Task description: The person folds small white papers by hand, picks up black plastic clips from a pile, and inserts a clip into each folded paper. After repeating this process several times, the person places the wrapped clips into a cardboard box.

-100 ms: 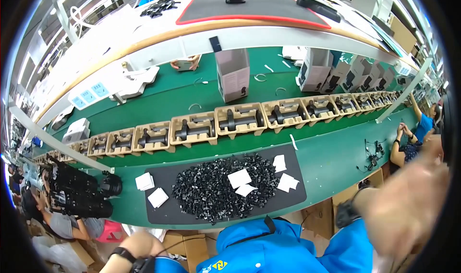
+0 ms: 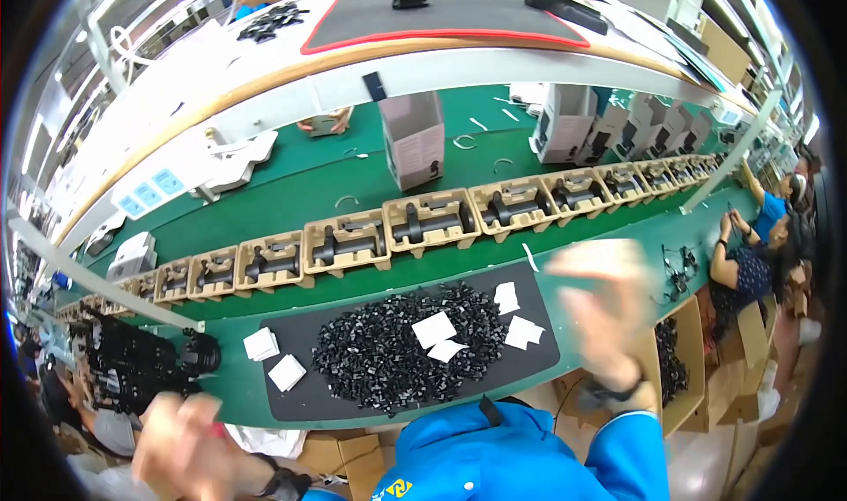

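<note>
Head view, all I get from here: right hand (image 2: 604,307) blurred by the right edge of the dark mat (image 2: 296,402), fingers apart, nothing visible in it. Left hand (image 2: 181,444) blurred near the front edge of the green bench (image 2: 238,379); can't tell its grip. Small black parts (image 2: 388,355) heaped on the mat, presumably for easy reach; white slips (image 2: 433,329) on and around them. Brown trays (image 2: 348,263) cradle black devices (image 2: 437,226), likely against shifting.

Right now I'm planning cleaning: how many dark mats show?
2: a plain mat under the heap of black parts, a red-edged mat on the upper shelf. Others may be hidden.
</note>
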Demonstrator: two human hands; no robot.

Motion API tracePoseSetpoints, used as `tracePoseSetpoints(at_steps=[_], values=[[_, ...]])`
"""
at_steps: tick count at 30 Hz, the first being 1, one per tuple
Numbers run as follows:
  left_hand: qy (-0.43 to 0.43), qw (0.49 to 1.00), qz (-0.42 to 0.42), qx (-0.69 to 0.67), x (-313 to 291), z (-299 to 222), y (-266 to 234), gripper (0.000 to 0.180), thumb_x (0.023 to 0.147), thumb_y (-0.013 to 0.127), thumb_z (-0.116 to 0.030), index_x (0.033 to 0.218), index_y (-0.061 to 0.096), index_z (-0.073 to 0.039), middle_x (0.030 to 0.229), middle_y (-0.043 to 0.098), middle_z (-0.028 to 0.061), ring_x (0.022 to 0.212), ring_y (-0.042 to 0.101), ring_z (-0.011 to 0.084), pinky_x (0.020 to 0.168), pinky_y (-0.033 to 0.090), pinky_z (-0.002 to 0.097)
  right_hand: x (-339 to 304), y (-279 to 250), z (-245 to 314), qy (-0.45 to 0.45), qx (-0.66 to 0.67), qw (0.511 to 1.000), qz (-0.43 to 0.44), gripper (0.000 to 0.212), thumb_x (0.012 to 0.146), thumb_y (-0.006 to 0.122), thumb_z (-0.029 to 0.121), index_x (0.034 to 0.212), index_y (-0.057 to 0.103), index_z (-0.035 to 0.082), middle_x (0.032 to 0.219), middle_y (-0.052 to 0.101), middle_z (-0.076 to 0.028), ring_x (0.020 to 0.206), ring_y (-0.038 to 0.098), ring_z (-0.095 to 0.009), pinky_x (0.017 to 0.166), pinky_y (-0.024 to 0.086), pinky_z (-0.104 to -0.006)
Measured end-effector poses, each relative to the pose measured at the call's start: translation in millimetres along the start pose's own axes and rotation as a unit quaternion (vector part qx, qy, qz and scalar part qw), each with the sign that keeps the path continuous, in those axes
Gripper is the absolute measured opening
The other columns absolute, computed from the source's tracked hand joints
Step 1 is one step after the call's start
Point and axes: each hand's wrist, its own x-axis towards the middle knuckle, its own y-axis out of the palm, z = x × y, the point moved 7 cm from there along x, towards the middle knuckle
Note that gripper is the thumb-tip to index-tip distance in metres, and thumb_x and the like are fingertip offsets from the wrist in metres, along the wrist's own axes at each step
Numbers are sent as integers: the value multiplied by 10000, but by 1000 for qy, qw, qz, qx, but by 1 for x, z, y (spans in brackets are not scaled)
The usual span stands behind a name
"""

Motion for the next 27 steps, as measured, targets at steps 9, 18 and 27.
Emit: tracePoseSetpoints(at_steps=[9,18,27], values=[[-487,864,56,113,-135,236,118,261,800,630,-27,1061,633,-35,949,633,88,844,612,159,683,493,253,-286,17,-333,458,-174,866,97,251,730,643,48,976,687,73,941,678,-132,854,664,-236,743,528,-326],[-408,882,180,153,-120,259,219,216,803,630,-55,1018,650,-64,850,633,79,780,627,179,610,496,274,-317,-13,-379,569,-129,797,158,210,749,666,267,905,719,136,847,690,-108,812,667,-237,761,511,-319],[-504,810,145,263,-157,276,238,214,790,614,-58,1001,651,-65,863,617,110,784,617,245,706,487,346,-320,-1,-353,469,-176,838,219,243,654,760,250,841,670,123,835,629,-69,851,608,-244,724,504,-361]])
